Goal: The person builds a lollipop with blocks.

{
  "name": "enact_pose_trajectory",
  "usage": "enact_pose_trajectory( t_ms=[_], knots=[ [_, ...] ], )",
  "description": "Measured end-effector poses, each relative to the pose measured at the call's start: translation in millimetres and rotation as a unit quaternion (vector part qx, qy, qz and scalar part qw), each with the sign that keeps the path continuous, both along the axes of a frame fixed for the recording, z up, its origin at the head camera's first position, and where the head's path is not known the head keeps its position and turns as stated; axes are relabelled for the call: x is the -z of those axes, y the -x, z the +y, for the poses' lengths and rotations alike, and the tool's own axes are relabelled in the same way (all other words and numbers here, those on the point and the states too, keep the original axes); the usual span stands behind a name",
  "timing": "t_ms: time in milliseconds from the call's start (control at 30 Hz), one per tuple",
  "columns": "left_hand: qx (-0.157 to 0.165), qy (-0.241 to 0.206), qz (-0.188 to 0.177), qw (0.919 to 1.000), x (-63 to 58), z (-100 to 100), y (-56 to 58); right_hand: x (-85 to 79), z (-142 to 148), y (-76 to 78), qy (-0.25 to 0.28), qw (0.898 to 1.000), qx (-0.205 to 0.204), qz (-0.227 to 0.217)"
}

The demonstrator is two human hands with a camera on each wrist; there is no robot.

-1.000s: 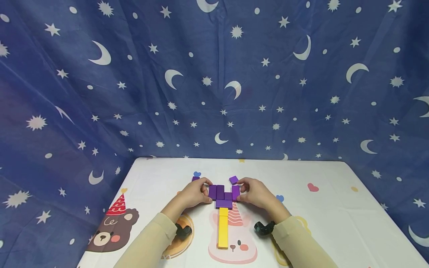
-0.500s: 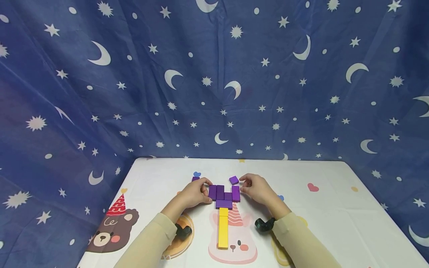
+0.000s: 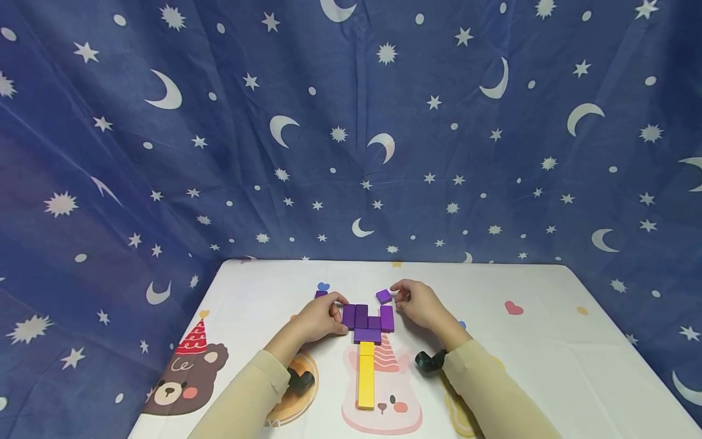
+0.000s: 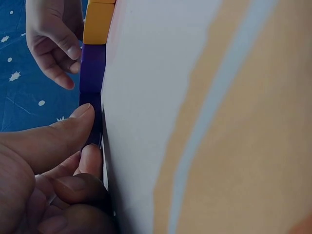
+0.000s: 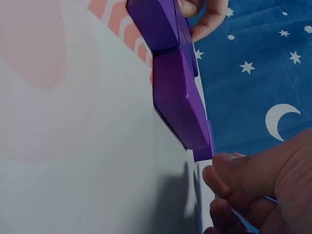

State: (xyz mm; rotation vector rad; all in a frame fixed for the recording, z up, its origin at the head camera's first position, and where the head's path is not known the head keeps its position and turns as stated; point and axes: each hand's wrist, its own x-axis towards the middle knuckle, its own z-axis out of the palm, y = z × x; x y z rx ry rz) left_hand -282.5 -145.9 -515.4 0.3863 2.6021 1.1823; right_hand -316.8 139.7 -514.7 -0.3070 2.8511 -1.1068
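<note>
Several flat purple blocks lie together in the head view, above a strip of yellow blocks point(image 3: 365, 381). My left hand point(image 3: 319, 317) holds the leftmost upright purple block point(image 3: 348, 317), with the thumb at its near end and the index finger at its far end. In the left wrist view that thumb point(image 4: 80, 122) lies against purple. My right hand point(image 3: 419, 302) hovers beside a small purple block point(image 3: 383, 296), fingers bent loosely with nothing between them. The right-hand upright purple block point(image 3: 386, 318) stands close by, against a crosswise purple block point(image 3: 367, 336).
Another purple block point(image 3: 321, 294) lies behind my left hand, partly hidden. The white cloth point(image 3: 526, 347) on the table carries printed animals, and a blue star-patterned curtain point(image 3: 351, 152) hangs behind it. Black wrist devices point(image 3: 430, 361) sit under both wrists.
My right hand has let go of the right-hand upright purple block and moved away to the far side, near the small purple block. My left hand has stayed in place.
</note>
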Motion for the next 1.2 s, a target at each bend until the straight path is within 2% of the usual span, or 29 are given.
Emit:
enact_pose_trajectory(
  t_ms=[600, 900, 1200],
  knots=[
    [-0.004, 0.001, -0.003, 1.0, 2.9, 1, 0.0, 2.2, -9, 18.7, -0.024, 1.0, -0.017, -0.009],
    [-0.003, -0.004, -0.005, 1.0, 0.8, 1, -0.9, 1.4, -12, 22.3, -0.042, 0.998, -0.035, -0.015],
    [-0.003, -0.004, -0.004, 1.0, -0.6, 0, -0.9, 3.9, -12, 26.9, -0.045, 0.998, -0.036, -0.012]
  ],
)
